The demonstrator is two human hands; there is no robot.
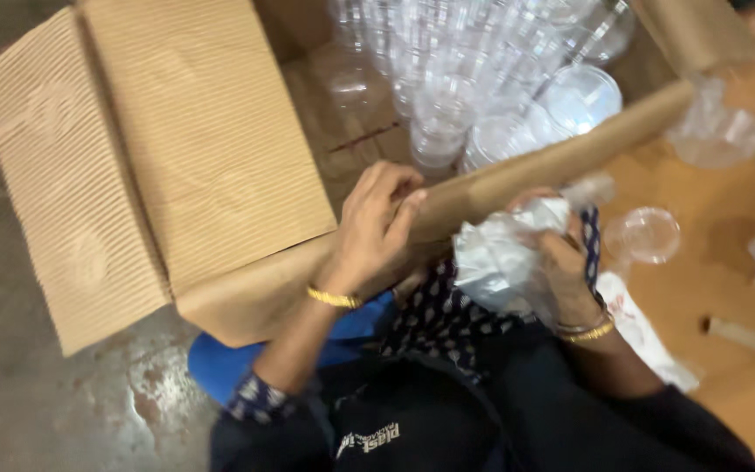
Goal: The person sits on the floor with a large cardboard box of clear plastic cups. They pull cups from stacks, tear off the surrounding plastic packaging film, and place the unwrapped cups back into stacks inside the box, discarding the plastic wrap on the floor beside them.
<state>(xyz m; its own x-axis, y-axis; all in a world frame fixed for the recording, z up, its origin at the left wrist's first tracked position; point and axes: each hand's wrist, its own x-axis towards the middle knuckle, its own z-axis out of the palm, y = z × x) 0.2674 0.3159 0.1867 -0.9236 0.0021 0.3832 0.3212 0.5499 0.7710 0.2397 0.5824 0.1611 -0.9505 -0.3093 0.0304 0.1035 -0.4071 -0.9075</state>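
Our left hand (pixel 376 229) curls its fingers over the near edge of the cardboard box (pixel 176 149), gripping the flap (pixel 552 157) whose long edge runs toward 2 o'clock. Our right hand (pixel 561 271) is closed on a crumpled clear plastic bag (pixel 500 253) just under that edge — nearer us. Inside the box, at 12 o'clock, stand stacks of clear plastic cups (pixel 447 79); 1 lone cup (pixel 647 234) lies outside at 3 o'clock.

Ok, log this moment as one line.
left hand: on carton edge | right hand: holding crumpled plastic bag | carton: clear cups
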